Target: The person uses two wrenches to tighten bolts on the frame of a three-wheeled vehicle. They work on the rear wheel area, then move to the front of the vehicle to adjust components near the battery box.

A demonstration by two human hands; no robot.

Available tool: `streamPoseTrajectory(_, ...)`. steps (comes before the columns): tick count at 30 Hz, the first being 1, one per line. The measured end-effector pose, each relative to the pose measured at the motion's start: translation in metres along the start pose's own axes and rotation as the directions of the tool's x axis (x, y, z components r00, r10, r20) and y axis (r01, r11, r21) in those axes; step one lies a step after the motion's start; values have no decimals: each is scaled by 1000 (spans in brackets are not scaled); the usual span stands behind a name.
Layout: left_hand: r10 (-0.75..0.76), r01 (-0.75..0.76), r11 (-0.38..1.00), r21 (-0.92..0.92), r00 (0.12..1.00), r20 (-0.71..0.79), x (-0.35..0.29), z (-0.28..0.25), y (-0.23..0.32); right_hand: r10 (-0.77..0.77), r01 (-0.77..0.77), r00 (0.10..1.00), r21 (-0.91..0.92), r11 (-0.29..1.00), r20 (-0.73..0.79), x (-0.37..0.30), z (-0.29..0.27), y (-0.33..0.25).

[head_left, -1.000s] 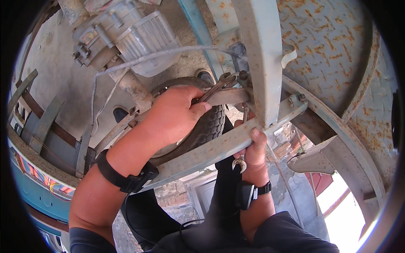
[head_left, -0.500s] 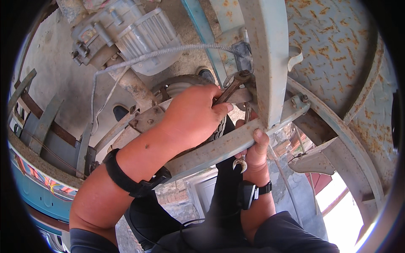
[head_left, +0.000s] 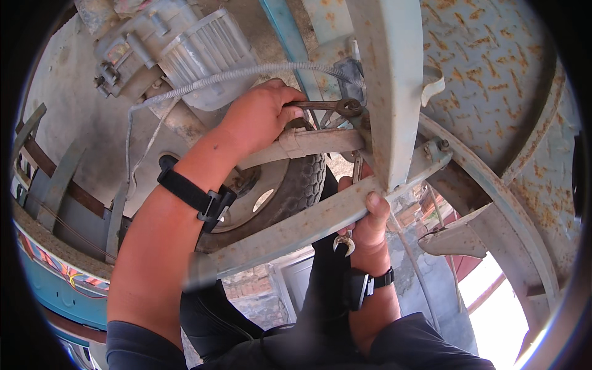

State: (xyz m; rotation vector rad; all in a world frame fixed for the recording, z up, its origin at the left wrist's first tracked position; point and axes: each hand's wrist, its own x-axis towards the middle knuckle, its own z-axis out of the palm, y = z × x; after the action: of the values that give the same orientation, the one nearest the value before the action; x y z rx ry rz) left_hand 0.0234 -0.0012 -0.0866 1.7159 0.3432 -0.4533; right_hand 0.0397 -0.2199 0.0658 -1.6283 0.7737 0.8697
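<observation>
Left hand [head_left: 262, 117]: pinches upper wrench [head_left: 322, 105]
Right hand [head_left: 370, 225]: wraps lower wrench [head_left: 343, 245], partly hidden
Upper wrench: likely rigid, weighty; hold its tail

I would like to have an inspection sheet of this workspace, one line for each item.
Surface: pale, rust-spotted metal frame
Job's things: first wrench, its head beside the upright beam; second wrench, partly hidden by the lower rail
Clutter: nothing seen near the hands
Left hand: closed on first wrench
Right hand: holding second wrench at lower rail, fingers partly hidden
Cables: grey corrugated cable, passing beyond the left hand
Surroundings: tyre, finned metal housing, rusty tread plate
</observation>
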Motion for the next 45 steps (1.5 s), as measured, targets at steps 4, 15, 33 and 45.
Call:
streamPoseTrajectory(4,-18,18,1000,-12,1000,7,-8,-4,-2,25,-25,1000,11,1000,9,0,-3,-1)
streamPoseTrajectory(15,-297,323,910,-258,945,138,-61,-23,62,100,-112,991,140,984,88,-1,-21,5)
streamPoseTrajectory(33,-156,158,987,-6,980,123,-32,-21,69,-8,8,1000,-3,1000,21,2,-3,2)
streamPoseTrajectory(45,-49,50,998,-47,999,13,1,5,0,-17,17,1000,-28,999,22,2,-4,3)
